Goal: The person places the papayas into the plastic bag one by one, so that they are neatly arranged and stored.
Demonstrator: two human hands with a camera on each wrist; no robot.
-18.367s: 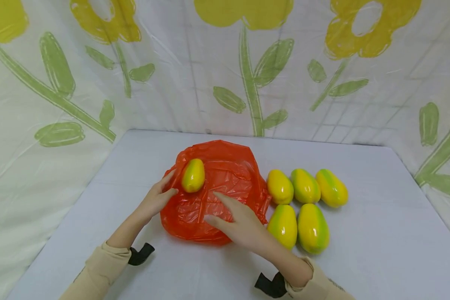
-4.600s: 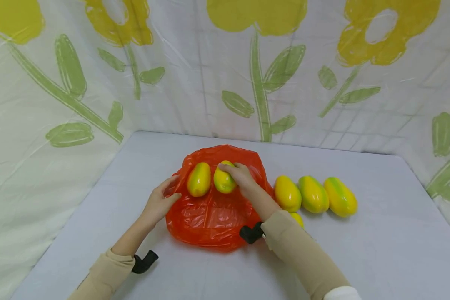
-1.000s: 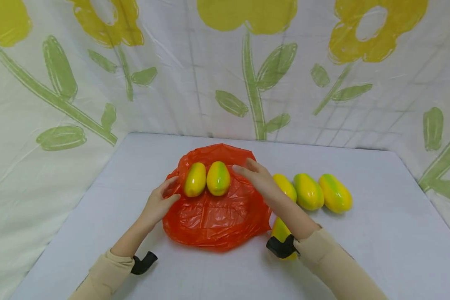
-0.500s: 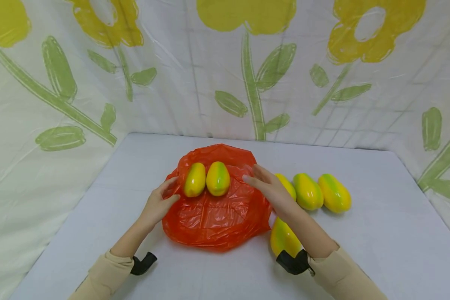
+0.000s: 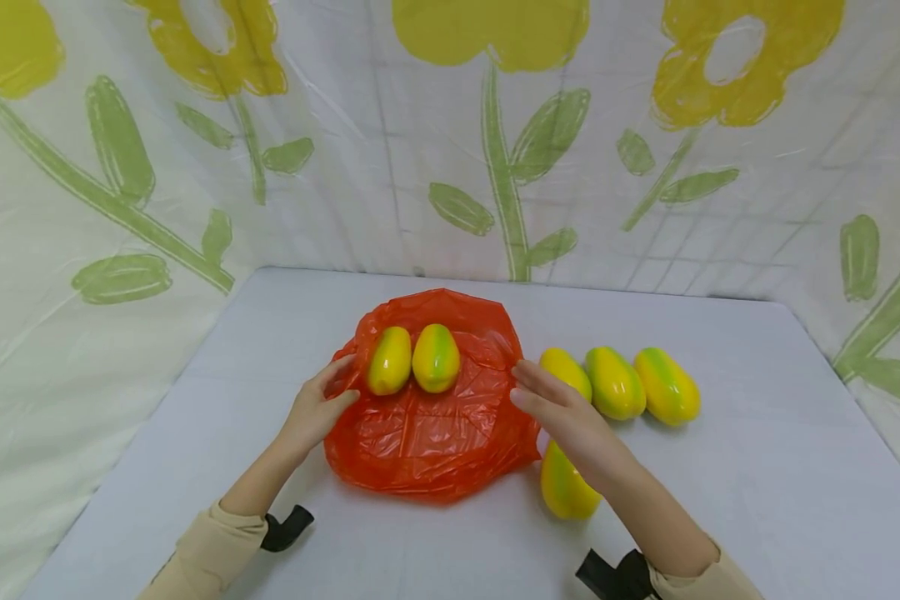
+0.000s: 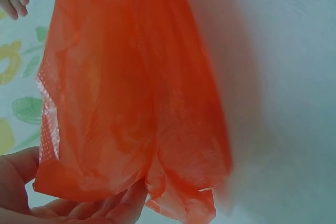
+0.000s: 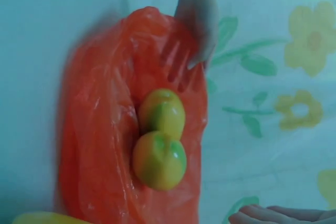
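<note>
A red plastic bag (image 5: 435, 433) lies on the table with its mouth spread wide. Inside it, two yellow-green papayas (image 5: 436, 358) sit side by side near the left and back. My left hand (image 5: 317, 414) is at the bag's left rim, fingers fairly straight and visible through the plastic in the right wrist view, thumb apart from them. My right hand (image 5: 573, 425) holds nothing and hovers by the bag's right rim, fingers extended. Beneath and behind it are more papayas (image 5: 615, 383); one nearer papaya (image 5: 568, 483) is partly covered by the hand.
The pale table (image 5: 757, 467) runs back to a white curtain (image 5: 450, 150) printed with yellow flowers. A row of papayas, one of them at the right end (image 5: 667, 387), stands right of the bag. Black straps (image 5: 288, 528) stick out at the wrists.
A second papaya has come into the bag from the right-hand group, carried and let go by my right hand. That hand has since drawn back right and toward me; the left stays at the rim.
</note>
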